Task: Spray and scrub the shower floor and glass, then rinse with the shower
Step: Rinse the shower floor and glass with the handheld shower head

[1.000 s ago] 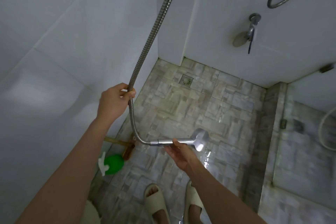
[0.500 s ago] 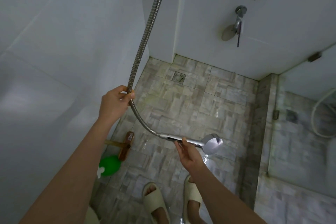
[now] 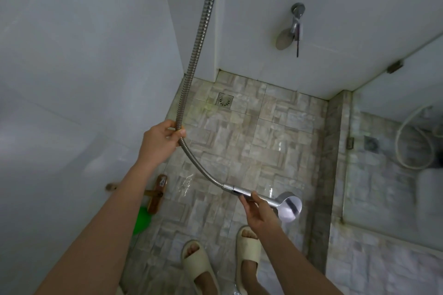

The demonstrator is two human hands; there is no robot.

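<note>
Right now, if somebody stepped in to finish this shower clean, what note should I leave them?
Left hand: closed on the metal hose partway along it.
Right hand: grip on the handle of the shower head, face turned toward the glass side.
Scrub brush and green spray bottle sit on the floor by the left wall.
Floor tiles look wet in patches; the drain is uncovered.
Done: apparently spraying and scrubbing, since the tools are set down.
Left: rinse the floor and glass panel; whether water is running, I cannot tell.

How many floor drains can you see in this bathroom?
2. One drain sits in the shower floor near the far corner. A second drain shows dimly beyond the glass on the right. Others may be hidden.
</note>
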